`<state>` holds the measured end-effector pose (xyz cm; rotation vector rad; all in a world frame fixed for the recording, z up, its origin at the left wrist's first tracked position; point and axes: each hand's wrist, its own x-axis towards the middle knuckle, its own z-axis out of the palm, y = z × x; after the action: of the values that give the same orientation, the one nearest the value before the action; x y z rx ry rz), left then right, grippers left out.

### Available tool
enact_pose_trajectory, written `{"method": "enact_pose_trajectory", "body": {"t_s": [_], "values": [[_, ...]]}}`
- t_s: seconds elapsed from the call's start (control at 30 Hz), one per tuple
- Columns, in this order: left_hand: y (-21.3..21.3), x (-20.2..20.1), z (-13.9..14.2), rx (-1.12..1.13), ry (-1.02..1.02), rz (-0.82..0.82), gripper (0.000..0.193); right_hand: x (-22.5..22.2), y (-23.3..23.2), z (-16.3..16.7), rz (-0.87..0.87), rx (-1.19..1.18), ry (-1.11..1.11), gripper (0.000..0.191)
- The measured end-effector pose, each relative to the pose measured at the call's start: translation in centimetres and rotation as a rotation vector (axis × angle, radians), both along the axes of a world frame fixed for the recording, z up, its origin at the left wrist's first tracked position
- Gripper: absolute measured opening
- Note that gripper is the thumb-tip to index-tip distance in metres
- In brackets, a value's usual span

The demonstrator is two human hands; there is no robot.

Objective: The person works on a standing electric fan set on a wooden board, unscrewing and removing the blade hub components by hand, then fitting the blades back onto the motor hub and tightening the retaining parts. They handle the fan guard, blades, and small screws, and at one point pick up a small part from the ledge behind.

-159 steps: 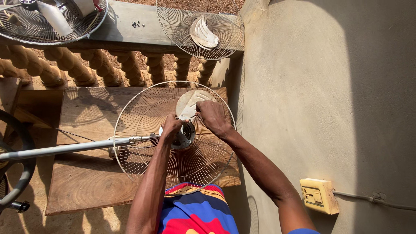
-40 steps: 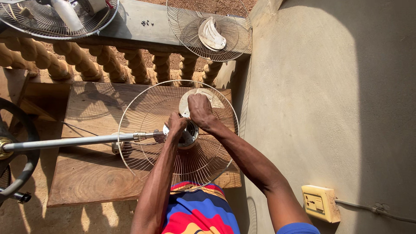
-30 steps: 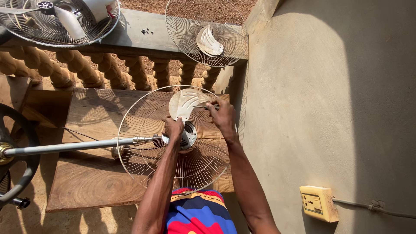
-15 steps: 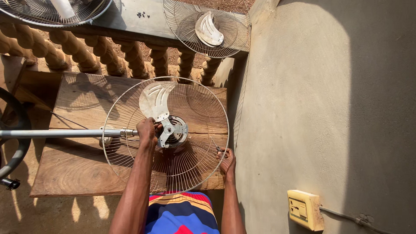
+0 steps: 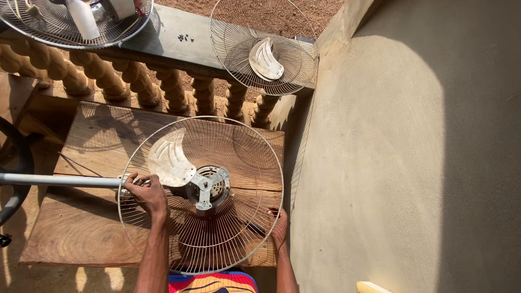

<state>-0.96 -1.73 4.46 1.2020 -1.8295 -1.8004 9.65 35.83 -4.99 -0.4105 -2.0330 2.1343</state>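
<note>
A round wire fan guard point(image 5: 244, 163) lies flat on a wooden table point(image 5: 92, 233), with the fan motor hub point(image 5: 209, 187) at its middle and one metal blade point(image 5: 168, 160) fixed to the hub. A grey metal pole point(image 5: 54, 180) runs left from the fan. My left hand point(image 5: 145, 194) grips the fan where the pole meets the guard's left rim. My right hand point(image 5: 279, 228) holds the guard's lower right rim at the table's edge.
A second wire guard with a loose blade point(image 5: 266, 57) rests on the grey ledge point(image 5: 173, 38) above a baluster railing point(image 5: 135, 84). Another fan point(image 5: 76, 19) sits at top left. A concrete wall point(image 5: 407, 163) stands close on the right, a dark wheel point(image 5: 13, 173) at left.
My right hand left the blade and hub and dropped to the guard's lower right rim. The blade swung from the upper right to the upper left. My left hand shifted left along the pole joint.
</note>
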Motion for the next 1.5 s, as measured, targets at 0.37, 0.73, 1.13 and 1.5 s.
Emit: {"method": "enact_pose_trajectory", "body": {"t_s": [0.37,0.73,1.13,1.5], "values": [[-3.4,-5.0,1.9,0.114,0.293,0.095,0.028,-11.0,3.9,11.0,-0.246,0.414,-0.164,0.014],[-8.3,-25.4,1.1,0.412,0.289,-0.357,0.016,-33.7,-5.2,18.3,0.069,0.757,-0.022,0.015],[-3.7,-48.1,-3.6,-0.753,0.381,-0.702,0.025,-54.1,-25.5,8.9,0.387,1.078,0.081,0.024],[-3.1,-51.1,-5.3,-0.834,0.494,-0.812,0.020,-59.6,-26.3,6.2,0.119,0.957,0.318,0.016]]}}
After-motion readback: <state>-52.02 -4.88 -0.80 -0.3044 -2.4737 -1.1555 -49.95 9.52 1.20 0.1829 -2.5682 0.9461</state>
